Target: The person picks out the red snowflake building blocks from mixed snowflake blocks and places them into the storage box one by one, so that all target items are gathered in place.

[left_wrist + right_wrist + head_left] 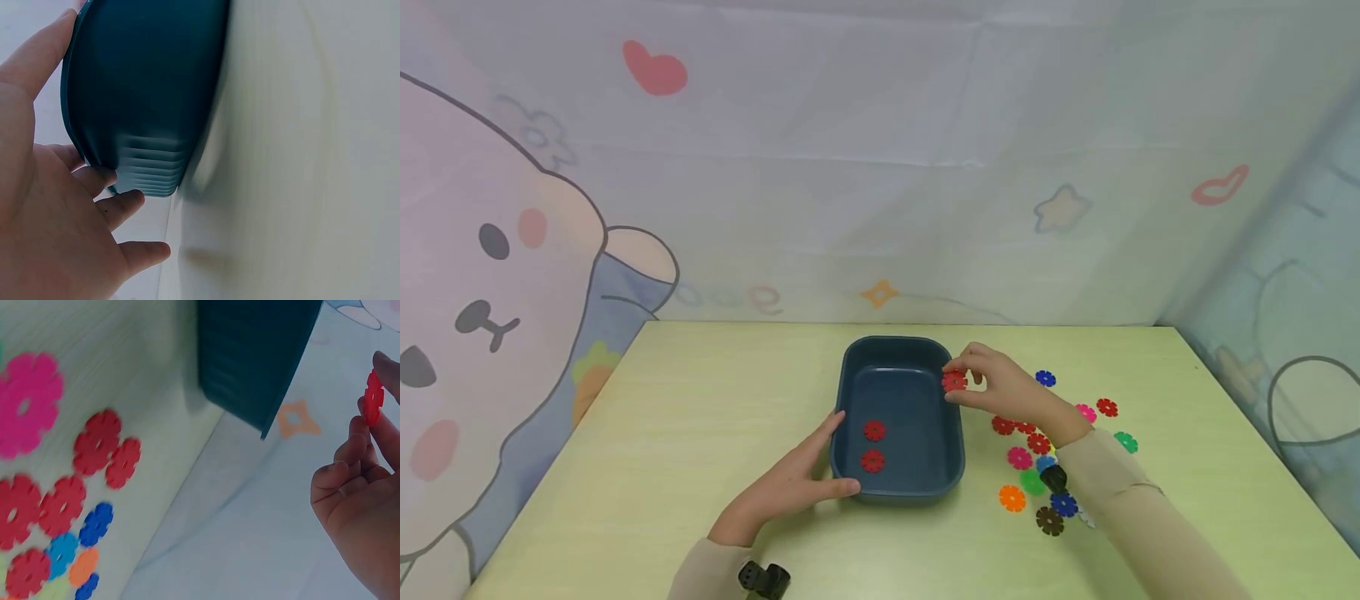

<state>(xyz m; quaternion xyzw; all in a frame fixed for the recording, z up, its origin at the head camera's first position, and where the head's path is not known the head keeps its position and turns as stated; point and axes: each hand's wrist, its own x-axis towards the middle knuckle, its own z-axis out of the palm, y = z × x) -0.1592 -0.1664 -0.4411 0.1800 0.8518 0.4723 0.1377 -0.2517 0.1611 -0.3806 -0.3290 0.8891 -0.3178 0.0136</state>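
Observation:
A dark blue-green plastic bin point(901, 417) stands on the table with two red snowflake discs point(873, 461) lying in its near left part. My left hand point(793, 477) rests at the bin's near left corner, its thumb at the front rim and its forefinger along the left side. The left wrist view shows these fingers point(128, 206) spread loosely beside the bin's outer wall. Over the bin's right rim, my right hand point(1000, 383) pinches another red snowflake disc point(954, 382) between thumb and forefinger; the right wrist view shows that disc point(374, 399) edge-on.
Right of the bin, loose snowflake discs lie scattered, among them an orange one point(1012, 498), a brown one point(1049, 521) and a green one point(1125, 442). My right forearm point(1120, 483) passes over some of them. A printed cloth point(880, 167) hangs behind the table's back edge.

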